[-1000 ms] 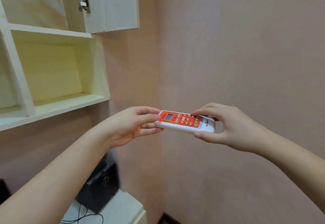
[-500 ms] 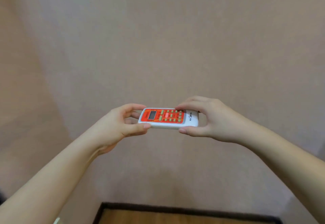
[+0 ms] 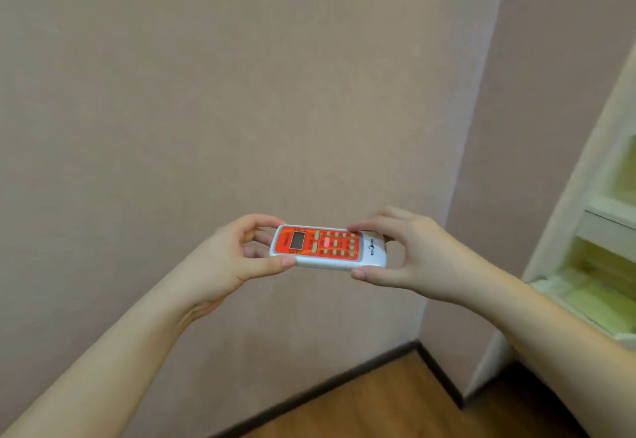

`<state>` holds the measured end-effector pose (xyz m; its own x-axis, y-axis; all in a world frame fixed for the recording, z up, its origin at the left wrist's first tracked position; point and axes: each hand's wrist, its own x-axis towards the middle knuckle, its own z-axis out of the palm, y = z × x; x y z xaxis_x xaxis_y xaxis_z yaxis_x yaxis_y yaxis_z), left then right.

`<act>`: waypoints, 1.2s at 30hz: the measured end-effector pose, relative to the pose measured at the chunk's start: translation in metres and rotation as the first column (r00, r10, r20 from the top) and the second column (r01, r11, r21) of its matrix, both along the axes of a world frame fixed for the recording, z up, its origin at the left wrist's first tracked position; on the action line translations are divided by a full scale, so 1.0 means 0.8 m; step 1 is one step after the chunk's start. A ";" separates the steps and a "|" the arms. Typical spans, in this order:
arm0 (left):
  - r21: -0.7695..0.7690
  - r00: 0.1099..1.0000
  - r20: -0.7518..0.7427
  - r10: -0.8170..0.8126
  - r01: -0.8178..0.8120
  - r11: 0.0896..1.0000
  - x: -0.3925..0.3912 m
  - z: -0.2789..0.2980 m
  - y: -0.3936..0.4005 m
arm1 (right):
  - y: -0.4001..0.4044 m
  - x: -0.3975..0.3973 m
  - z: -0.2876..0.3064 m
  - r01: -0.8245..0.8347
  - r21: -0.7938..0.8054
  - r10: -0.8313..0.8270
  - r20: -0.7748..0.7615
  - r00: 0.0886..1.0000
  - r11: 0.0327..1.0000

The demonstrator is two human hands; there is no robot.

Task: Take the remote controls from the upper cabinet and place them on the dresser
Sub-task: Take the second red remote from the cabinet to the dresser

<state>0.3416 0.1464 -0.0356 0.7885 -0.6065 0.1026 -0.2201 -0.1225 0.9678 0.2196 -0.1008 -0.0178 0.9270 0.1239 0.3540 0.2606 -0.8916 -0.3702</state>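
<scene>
2 bare hands hold 1 remote control (image 3: 328, 247) out in front of the person, in mid-air, level and face up, its long axis running left to right. The remote has a white body with an orange-red face, a small grey display near its left end and pale green buttons across the middle; its right end is plain white with a small mark too fine to read.

The left hand (image 3: 223, 262) pinches the left end, thumb pressed along the near edge and the fingers (image 3: 256, 221) curled over the far edge. The right hand (image 3: 418, 253) pinches the right end the same way, thumb under the near edge and fingertips resting on the top by the buttons. Both forearms reach in from the lower corners.

Behind the remote stands a plain pinkish-brown wall (image 3: 241, 93) that meets a second wall at a corner right of centre. A dark skirting board (image 3: 330, 381) runs along the foot of both walls above a wooden floor (image 3: 378, 406). At the right edge a pale open shelf unit (image 3: 599, 227) shows yellowish compartments, blurred; what they hold cannot be told.
</scene>
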 end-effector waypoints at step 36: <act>0.200 0.520 -0.129 -0.845 0.848 0.491 -0.317 -0.131 -0.560 | -0.271 -0.499 -0.136 0.889 0.151 -0.864 -0.214 0.457 0.433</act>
